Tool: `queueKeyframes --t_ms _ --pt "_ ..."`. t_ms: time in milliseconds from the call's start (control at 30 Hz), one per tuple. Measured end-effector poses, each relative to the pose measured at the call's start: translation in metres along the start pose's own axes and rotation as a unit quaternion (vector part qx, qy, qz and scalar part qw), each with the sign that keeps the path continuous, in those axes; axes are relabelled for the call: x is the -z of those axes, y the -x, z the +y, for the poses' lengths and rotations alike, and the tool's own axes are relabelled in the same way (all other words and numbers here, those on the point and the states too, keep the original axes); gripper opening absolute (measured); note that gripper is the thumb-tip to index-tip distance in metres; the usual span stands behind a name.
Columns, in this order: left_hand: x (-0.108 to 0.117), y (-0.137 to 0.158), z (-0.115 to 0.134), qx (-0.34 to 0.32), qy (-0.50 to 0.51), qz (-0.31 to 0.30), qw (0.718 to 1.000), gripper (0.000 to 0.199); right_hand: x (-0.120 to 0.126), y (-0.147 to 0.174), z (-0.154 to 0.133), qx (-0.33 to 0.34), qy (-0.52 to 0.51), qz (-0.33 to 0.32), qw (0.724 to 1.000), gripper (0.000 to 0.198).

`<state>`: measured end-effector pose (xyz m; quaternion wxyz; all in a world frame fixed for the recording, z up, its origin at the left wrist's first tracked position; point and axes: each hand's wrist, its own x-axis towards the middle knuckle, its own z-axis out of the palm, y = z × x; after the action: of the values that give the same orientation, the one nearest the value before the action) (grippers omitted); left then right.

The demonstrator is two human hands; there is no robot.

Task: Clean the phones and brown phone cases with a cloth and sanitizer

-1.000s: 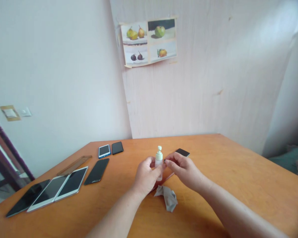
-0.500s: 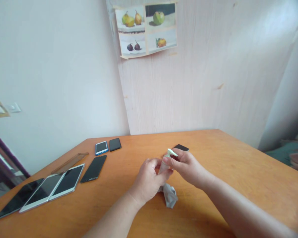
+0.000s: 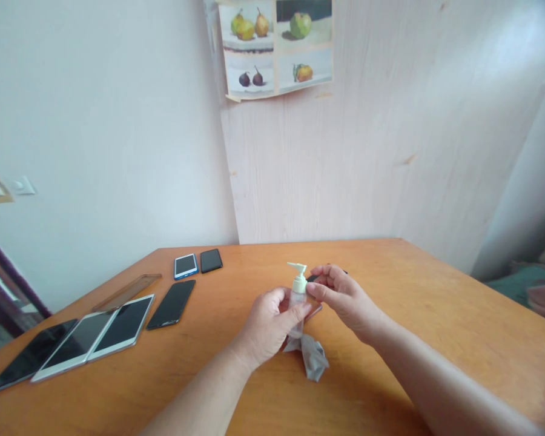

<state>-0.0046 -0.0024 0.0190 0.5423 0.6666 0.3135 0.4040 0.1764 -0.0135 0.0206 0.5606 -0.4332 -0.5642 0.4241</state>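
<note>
My left hand (image 3: 267,327) is wrapped round a small clear pump bottle (image 3: 296,330), held upright above the table. Its pale green-white pump head (image 3: 300,280) has the spout pointing left. Beside the collar is my right hand (image 3: 345,297), thumb tip at its edge and fingers loosely curled and apart. Whether the thumb touches the collar I cannot tell. A crumpled grey cloth (image 3: 315,358) lies on the table just below the bottle. Behind my right fingers a dark flat thing (image 3: 313,278) is mostly hidden.
On the left of the wooden table (image 3: 209,387) lie two white tablets (image 3: 120,330), a black tablet (image 3: 34,357), a clear brownish case (image 3: 127,292) and a black phone (image 3: 171,304). Farther back are a blue-edged phone (image 3: 185,266) and another dark phone (image 3: 211,261). A wall stands behind.
The pump's spout has turned from pointing right to pointing left. My right fingers have loosened from the pump head and sit just right of it. The bottle is more upright in my left hand.
</note>
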Motion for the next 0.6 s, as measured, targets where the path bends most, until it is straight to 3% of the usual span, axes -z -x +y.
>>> queueKeyframes --t_ms 100,300,500,600 --pt "0.0014 -0.0002 0.0000 0.006 0.011 0.008 1.000 0.038 0.0000 0.0003 0.0002 0.002 0.013 0.024 1.000 0.042" --pt "0.0003 -0.0014 0.0005 -0.002 -0.039 -0.002 0.999 0.042 -0.0085 0.0027 0.0071 -0.002 -0.016 -0.046 0.999 0.048" --pt "-0.0001 -0.0021 -0.0027 0.000 -0.040 0.028 0.999 0.041 -0.0024 -0.0001 0.0046 0.018 0.026 0.002 0.999 0.038" --pt "0.0002 -0.0037 -0.0056 -0.006 -0.055 0.013 0.998 0.040 -0.0058 0.0008 0.0056 0.015 0.003 -0.038 0.999 0.039"
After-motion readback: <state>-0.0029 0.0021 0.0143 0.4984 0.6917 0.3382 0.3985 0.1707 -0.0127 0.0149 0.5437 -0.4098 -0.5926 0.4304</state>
